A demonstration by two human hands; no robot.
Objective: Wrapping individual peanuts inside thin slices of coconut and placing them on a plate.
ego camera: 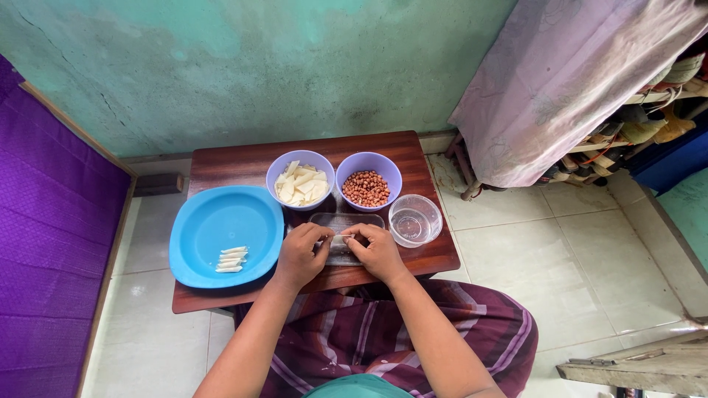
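Both hands are meeting over a clear rectangular tray [346,221] near the front of the small wooden tabletop [413,158]. The left hand [300,254] and the right hand [378,250] are each pinching an end of a small pale wrapper piece [338,239], fingers clenching on it from either side, just above the tray.

At ten o'clock from the hands, a blue plate [221,221] is carrying a few finished white rolls [231,259]. At twelve o'clock a purple bowl of pale strips [300,178] is sitting, and at one o'clock a purple bowl of peanuts [368,180]. A clear round cup [415,220] is standing at two o'clock, close to the right hand.

The wrapper looks thin, so uneven pulling could tear it or spill any filling. The right wrist is working close to the cup; a wide sweep could knock it over.
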